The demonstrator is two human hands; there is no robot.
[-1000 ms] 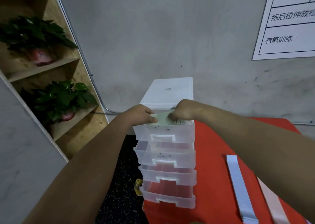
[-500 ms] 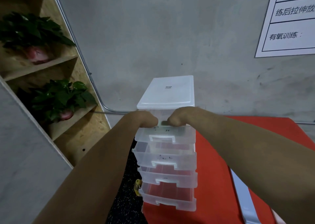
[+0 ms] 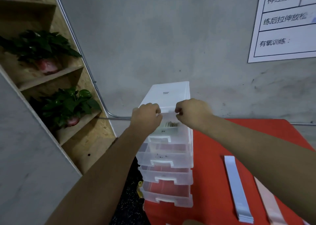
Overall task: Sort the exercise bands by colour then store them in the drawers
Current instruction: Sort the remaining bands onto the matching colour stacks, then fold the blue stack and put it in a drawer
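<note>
At the far left a wooden shelf [image 3: 51, 77] holds two potted plants, one plant [image 3: 39, 46] above and a second plant [image 3: 68, 103] on the board below. Right of it, against the grey wall [image 3: 153, 36], a clear plastic drawer unit [image 3: 168, 94] stands at the left edge of a desk with a red cover [image 3: 213, 156]. It has four drawers, each pulled out a little way. The left hand [image 3: 145, 117] is over the left side of the top drawer [image 3: 169, 132], its grip curled with fingertips pressed together near the drawer's open top; whether it pinches anything cannot be told. A folded pale green band [image 3: 170, 124] lies inside that top drawer, seen between the two hands. The right hand [image 3: 191, 111] is over the right side of the same drawer, its grip also curled and pressed together, and what it may hold is hidden. Farther right and nearer, a light blue band [image 3: 236, 190] lies flat on the red cover, and just beside it on its right lies a pink band [image 3: 268, 202], running off the near edge. High on the wall at far right hangs a white chart [image 3: 283, 24] with printed characters.
</note>
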